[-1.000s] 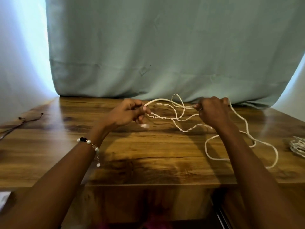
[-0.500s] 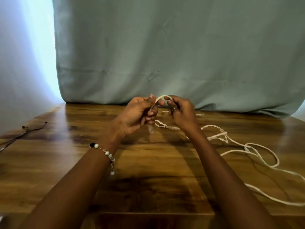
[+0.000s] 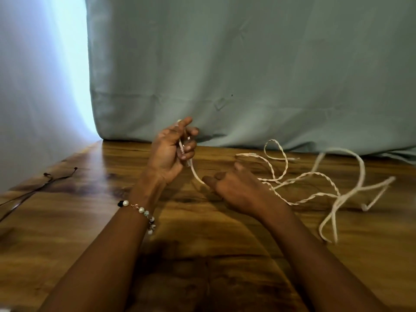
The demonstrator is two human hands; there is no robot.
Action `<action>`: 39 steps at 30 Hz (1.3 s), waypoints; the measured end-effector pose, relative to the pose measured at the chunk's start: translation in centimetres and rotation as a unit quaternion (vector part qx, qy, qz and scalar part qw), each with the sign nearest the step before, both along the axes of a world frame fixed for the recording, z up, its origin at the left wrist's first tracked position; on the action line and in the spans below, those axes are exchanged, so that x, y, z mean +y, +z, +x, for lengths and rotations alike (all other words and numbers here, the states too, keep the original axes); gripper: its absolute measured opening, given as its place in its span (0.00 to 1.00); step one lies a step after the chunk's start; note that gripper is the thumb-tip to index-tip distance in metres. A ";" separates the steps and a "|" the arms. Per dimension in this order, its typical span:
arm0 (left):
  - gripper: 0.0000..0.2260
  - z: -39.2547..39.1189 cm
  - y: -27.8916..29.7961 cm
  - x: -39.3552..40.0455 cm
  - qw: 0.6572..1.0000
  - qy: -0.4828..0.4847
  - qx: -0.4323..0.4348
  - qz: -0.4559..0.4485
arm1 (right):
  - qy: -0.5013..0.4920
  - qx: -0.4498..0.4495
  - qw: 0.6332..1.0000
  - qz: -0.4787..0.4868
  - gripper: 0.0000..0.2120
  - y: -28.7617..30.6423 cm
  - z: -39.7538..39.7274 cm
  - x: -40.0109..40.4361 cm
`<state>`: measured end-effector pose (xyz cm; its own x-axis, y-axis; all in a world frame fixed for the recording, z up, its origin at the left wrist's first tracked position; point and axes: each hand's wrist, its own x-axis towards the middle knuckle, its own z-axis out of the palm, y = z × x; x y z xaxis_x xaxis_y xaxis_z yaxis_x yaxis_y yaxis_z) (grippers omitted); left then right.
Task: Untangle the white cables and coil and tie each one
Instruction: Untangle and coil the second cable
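My left hand (image 3: 172,152) is raised above the wooden table (image 3: 90,221) and grips one end of a white cable (image 3: 195,174) in its curled fingers. From there the cable drops to the fingertips of my right hand (image 3: 238,190) and passes under its palm. That hand hovers low over the table with its thumb lifted and fingers stretched left. To the right, the cable continues into twisted white cables (image 3: 311,175) lying in loops. A plain white loop (image 3: 361,167) lies farther right, blurred.
A thin black cord (image 3: 33,191) lies at the table's left edge. A pale green curtain (image 3: 247,75) hangs along the back of the table. A beaded bracelet (image 3: 141,210) is on my left wrist.
My hands have come apart. The left rose with the cable end in it. The right dropped and moved right along the cable. The view has shifted left.
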<state>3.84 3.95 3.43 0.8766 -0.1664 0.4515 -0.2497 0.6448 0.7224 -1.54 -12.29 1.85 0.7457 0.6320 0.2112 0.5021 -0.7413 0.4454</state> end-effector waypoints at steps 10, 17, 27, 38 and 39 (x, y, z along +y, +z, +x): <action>0.19 -0.4 -2.7 -3.3 0.927 0.028 -0.036 0.372 | 0.205 -0.003 0.923 0.326 0.06 0.6 1.0 -3.7; 0.16 -1.9 -2.1 -3.4 0.921 -0.102 -0.052 0.372 | 0.179 -0.001 0.841 0.510 0.08 1.7 1.3 -6.2; 0.14 -2.1 -1.8 -2.3 0.881 -0.453 0.060 0.123 | 0.099 0.001 0.856 0.508 0.07 0.2 2.4 -5.9; 0.25 -0.1 -0.8 1.4 0.887 -0.418 0.009 -0.196 | -0.031 -0.060 0.996 0.051 0.27 0.4 -0.3 -1.5; 0.26 0.1 -0.8 1.5 0.889 -0.406 0.009 -0.211 | -0.003 -0.091 0.995 0.046 0.25 0.1 -0.2 -1.1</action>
